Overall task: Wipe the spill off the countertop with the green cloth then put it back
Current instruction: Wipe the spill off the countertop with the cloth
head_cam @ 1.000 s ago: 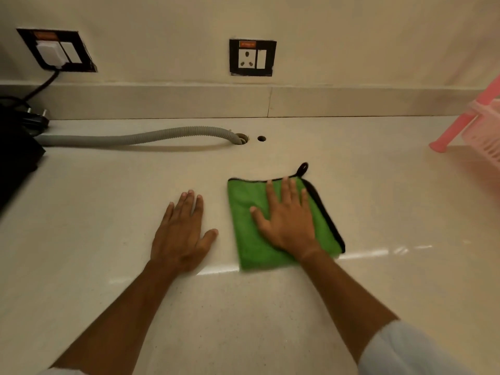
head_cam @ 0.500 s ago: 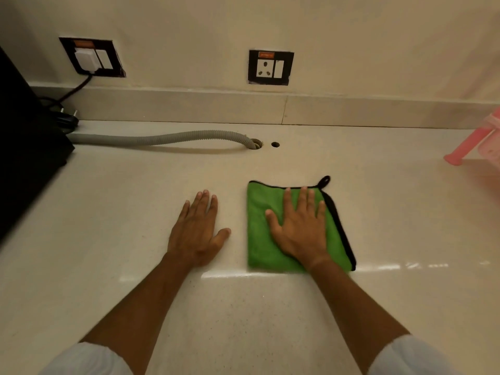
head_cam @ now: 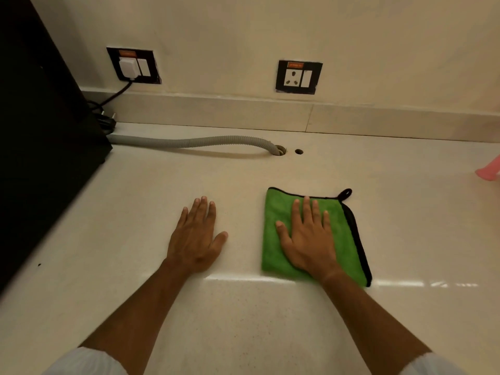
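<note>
A folded green cloth (head_cam: 276, 212) with black edging and a small hanging loop lies flat on the pale countertop (head_cam: 405, 226). My right hand (head_cam: 308, 239) rests palm down on the cloth, fingers spread and pointing toward the wall. My left hand (head_cam: 196, 236) lies flat on the bare counter a short way left of the cloth, holding nothing. No spill shows on the surface around the cloth.
A grey corrugated hose (head_cam: 189, 142) runs along the back into a hole (head_cam: 280, 150), with a smaller hole (head_cam: 298, 151) beside it. A black appliance (head_cam: 40, 131) fills the left side. Two wall sockets (head_cam: 297, 77) sit above. A pink object (head_cam: 489, 171) pokes in at right.
The view has shifted left and tilted, so the black appliance fills more of the frame and the pink object has slid toward the right edge. Both hands stay flat in the same places.
</note>
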A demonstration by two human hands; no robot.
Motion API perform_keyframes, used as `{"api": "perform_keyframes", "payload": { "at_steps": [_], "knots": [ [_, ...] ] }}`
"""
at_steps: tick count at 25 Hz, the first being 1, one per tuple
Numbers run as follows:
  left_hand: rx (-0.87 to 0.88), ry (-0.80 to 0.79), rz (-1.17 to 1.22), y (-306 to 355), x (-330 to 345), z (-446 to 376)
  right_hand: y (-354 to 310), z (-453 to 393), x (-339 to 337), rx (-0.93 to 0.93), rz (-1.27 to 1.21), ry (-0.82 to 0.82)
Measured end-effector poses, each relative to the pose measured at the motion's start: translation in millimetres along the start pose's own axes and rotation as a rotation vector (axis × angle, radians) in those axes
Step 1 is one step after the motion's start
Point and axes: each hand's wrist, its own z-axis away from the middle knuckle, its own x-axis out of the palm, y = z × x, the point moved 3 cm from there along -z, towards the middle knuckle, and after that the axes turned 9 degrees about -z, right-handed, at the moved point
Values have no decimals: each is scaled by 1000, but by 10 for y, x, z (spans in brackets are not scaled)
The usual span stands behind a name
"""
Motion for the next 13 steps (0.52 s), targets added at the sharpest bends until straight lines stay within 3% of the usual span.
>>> {"api": "perform_keyframes", "payload": {
  "at_steps": [6, 13],
  "knots": [
    [-2, 47, 11, -14, 33, -24, -376, 103, 186, -234, -11, -34],
    [-10, 75, 6, -3, 55, -24, -319, -126, 103, -7, -5, -12]
  ]
}}
